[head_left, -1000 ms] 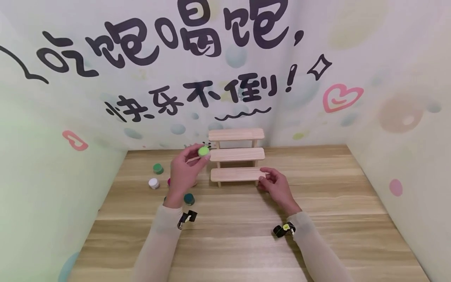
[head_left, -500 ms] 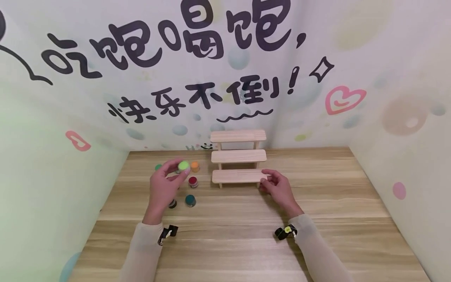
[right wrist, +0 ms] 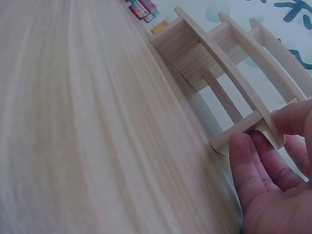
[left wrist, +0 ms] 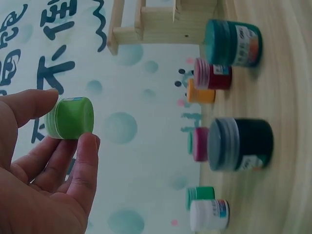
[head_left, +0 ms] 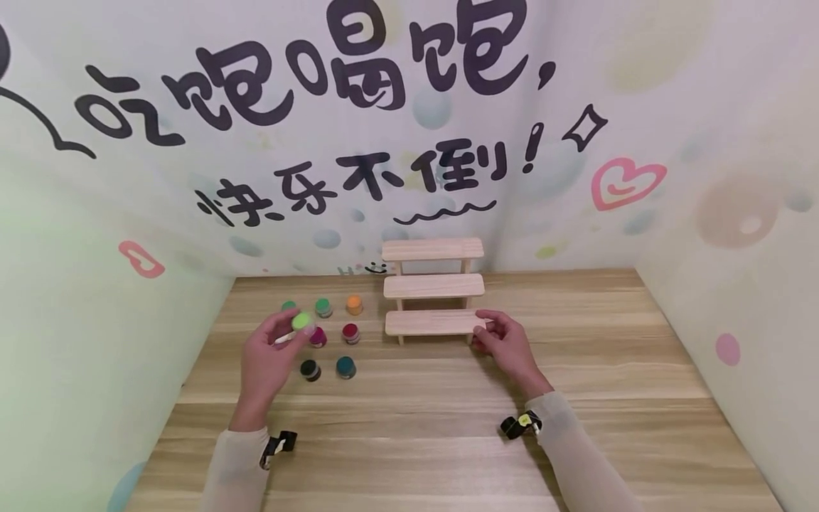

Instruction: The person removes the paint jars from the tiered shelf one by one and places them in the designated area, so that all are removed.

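Observation:
My left hand [head_left: 264, 366] pinches a small light green paint jar [left wrist: 75, 118] between thumb and fingers, raised above the table over the other jars. In the head view its lid faces up. At the lowest shelf's right end, my right hand [head_left: 510, 348] grips a three-tier wooden display stand [head_left: 433, 286]. In the right wrist view the thumb lies over that shelf [right wrist: 229, 73] and the fingers are beneath it. Behind the left hand a white jar [left wrist: 209, 215] is mostly hidden in the head view. A green jar [head_left: 290, 306] there is partly covered.
Left of the stand are an orange jar [head_left: 355, 305], a green-lidded jar [head_left: 323, 307], a red jar [head_left: 350, 333], a magenta jar [head_left: 318, 337], a teal jar [head_left: 346, 367] and a dark jar [head_left: 310, 370]. A printed wall [head_left: 358, 235] stands behind the wooden table [head_left: 435, 441].
My left hand has carried the light green jar left and down, away from the stand, uncovering several jars. My right hand has kept its grip on the lowest shelf.

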`<state>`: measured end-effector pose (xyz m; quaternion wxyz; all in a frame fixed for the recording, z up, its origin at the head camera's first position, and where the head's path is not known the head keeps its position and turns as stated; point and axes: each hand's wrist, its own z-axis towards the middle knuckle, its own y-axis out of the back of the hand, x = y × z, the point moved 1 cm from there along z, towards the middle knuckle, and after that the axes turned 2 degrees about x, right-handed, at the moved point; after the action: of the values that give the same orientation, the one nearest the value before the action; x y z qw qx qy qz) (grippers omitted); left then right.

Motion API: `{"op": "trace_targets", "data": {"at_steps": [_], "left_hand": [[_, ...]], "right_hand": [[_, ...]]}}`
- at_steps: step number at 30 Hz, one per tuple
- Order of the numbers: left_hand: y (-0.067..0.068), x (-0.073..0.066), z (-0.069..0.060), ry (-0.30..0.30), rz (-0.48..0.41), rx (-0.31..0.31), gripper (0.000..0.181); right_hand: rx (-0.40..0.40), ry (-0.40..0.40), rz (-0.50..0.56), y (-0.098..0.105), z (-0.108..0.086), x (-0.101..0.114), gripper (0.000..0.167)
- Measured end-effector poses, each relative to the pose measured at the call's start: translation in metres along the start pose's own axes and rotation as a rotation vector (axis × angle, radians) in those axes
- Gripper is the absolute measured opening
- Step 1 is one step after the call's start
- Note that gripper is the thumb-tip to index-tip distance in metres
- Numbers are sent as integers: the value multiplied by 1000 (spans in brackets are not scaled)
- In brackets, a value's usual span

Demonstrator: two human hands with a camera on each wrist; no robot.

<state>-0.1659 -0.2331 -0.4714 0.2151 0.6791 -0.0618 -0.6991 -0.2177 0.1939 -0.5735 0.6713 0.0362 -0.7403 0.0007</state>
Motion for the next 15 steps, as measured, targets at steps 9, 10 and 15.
{"op": "trace_targets", "data": {"at_steps": [9,10,15], "left_hand": [[21,22,-6,139,38,-6,55],[23,25,-7,157,44,1,56],[32,41,-10,208,89,42,58]], "right_hand": [[-2,8,11,1,-1,-1,39],[-2,10,14,2,-1,-2,39],[0,10,28,1,-1,-1,39]]}}
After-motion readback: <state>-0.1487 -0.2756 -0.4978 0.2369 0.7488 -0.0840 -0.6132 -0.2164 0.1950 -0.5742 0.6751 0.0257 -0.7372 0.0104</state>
